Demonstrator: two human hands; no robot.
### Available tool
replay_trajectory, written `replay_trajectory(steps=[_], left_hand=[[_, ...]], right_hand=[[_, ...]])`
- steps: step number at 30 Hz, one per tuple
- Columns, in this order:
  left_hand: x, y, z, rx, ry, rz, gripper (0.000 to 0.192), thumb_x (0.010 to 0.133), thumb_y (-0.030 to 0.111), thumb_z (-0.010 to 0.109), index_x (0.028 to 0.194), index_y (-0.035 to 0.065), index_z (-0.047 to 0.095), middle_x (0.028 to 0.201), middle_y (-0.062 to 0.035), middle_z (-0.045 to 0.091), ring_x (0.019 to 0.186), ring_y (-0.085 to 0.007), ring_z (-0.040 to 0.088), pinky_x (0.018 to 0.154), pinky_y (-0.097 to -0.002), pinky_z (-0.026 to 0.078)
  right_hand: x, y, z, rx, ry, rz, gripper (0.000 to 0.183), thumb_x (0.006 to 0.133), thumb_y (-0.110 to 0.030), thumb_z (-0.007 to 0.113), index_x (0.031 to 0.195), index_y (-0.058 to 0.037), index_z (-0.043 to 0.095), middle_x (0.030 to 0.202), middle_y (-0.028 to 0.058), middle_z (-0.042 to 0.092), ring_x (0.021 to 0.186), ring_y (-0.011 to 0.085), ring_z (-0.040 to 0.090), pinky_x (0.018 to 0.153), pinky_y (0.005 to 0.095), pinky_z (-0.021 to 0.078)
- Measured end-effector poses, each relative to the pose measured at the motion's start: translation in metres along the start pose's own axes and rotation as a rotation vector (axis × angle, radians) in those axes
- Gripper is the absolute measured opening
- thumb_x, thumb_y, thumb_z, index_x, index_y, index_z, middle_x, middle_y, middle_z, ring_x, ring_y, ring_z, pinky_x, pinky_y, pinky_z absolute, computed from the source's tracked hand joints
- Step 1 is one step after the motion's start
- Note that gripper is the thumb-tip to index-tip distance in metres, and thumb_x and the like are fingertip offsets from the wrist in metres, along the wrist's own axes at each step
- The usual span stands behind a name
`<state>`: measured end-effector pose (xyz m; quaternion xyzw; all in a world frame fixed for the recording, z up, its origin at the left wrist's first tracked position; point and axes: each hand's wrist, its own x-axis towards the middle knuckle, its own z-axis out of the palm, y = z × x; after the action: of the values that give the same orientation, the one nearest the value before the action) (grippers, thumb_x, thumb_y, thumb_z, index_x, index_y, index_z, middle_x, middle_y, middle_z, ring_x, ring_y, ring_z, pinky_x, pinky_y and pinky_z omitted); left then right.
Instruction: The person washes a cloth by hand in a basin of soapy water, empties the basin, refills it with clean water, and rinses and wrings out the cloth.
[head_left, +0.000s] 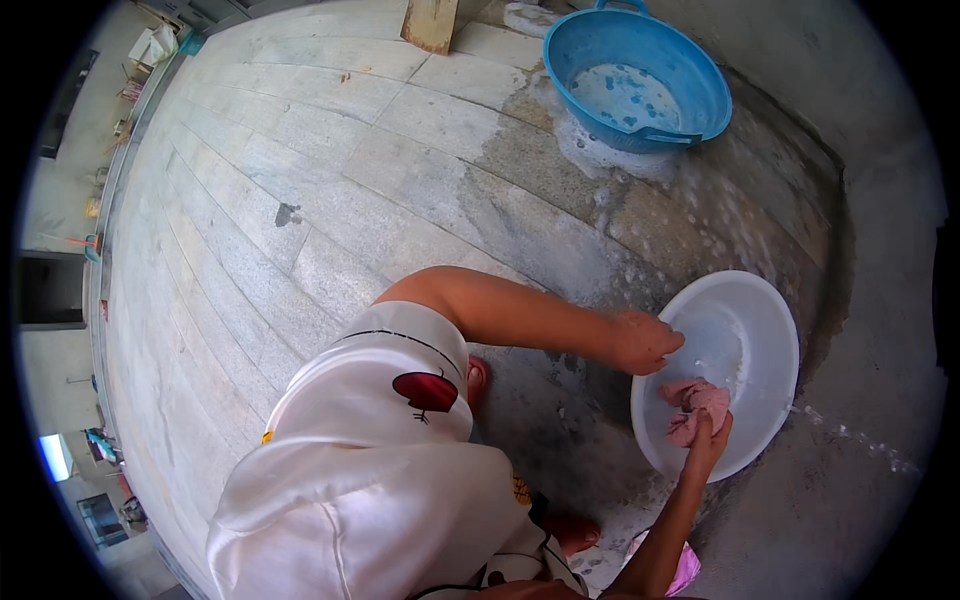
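My right hand (709, 435) grips a wet, crumpled pink cloth (709, 397) inside a white plastic basin (780, 337). At the basin's near rim is my left hand (649, 343), its fingers curled. Whether those fingers hold the rim I cannot tell. A little clear water lies in the basin. Beyond its far edge runs a thin water stream (847, 431); where it starts is not clear.
A blue plastic tub (637, 45) with suds inside stands on the wet stone floor (517, 217), foam around its base. A concrete wall or ledge (885, 247) borders the right. Something pink and shiny (686, 570) lies by my right forearm. A wooden board (429, 26) is at the top.
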<state>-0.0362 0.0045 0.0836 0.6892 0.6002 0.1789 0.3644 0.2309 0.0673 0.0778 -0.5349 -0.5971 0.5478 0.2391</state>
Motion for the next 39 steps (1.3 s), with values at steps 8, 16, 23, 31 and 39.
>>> replay_trajectory(steps=[8, 16, 23, 31, 39], left_hand=[[0.012, 0.030, 0.006, -0.280, 0.362, 0.392, 0.045, 0.069, 0.015, 0.069, 0.109, 0.0065, 0.048, 0.101, -0.0154, 0.056, 0.098, -0.0332, 0.054, 0.085, -0.0419, 0.042], [0.015, 0.025, 0.002, -0.402, 0.120, 0.078, 0.035, 0.071, 0.023, 0.068, 0.095, 0.0039, 0.051, 0.090, -0.0158, 0.059, 0.086, -0.0325, 0.059, 0.075, -0.0378, 0.046], [0.010, 0.030, 0.001, -0.520, -0.131, 0.013, 0.045, 0.064, 0.033, 0.070, 0.093, 0.0008, 0.057, 0.086, -0.0164, 0.062, 0.083, -0.0273, 0.062, 0.071, -0.0341, 0.047], [0.003, 0.043, -0.003, -0.621, -0.258, 0.058, 0.045, 0.072, 0.037, 0.063, 0.095, -0.0016, 0.058, 0.085, -0.0166, 0.062, 0.081, -0.0244, 0.061, 0.070, -0.0338, 0.046], [-0.007, 0.034, -0.014, -0.399, -0.112, -0.001, 0.033, 0.079, 0.031, 0.060, 0.093, 0.0013, 0.055, 0.081, -0.0169, 0.060, 0.076, -0.0270, 0.061, 0.068, -0.0363, 0.047]], right_hand=[[-0.039, -0.086, 0.033, -0.085, -0.059, -0.241, 0.043, 0.086, -0.015, 0.059, 0.123, 0.0013, 0.043, 0.114, 0.0108, 0.051, 0.104, 0.0186, 0.047, 0.092, 0.0302, 0.0362], [-0.024, -0.072, 0.013, -0.172, -0.155, -0.175, 0.043, 0.088, -0.019, 0.057, 0.122, 0.0024, 0.043, 0.113, 0.0119, 0.051, 0.101, 0.0180, 0.049, 0.089, 0.0295, 0.0379], [-0.018, -0.035, 0.015, -0.401, -0.176, -0.274, 0.051, 0.080, -0.007, 0.059, 0.126, 0.0004, 0.041, 0.119, 0.0127, 0.049, 0.105, 0.0224, 0.050, 0.090, 0.0304, 0.0386], [-0.034, -0.067, 0.019, -0.611, -0.202, -0.247, 0.053, 0.072, -0.001, 0.059, 0.122, -0.0032, 0.041, 0.109, 0.0170, 0.056, 0.096, 0.0276, 0.056, 0.082, 0.0349, 0.0438], [-0.025, -0.100, 0.015, -0.769, -0.325, -0.200, 0.047, 0.075, -0.010, 0.063, 0.119, -0.0117, 0.046, 0.079, 0.0192, 0.061, 0.074, 0.0366, 0.060, 0.064, 0.0417, 0.0467]])
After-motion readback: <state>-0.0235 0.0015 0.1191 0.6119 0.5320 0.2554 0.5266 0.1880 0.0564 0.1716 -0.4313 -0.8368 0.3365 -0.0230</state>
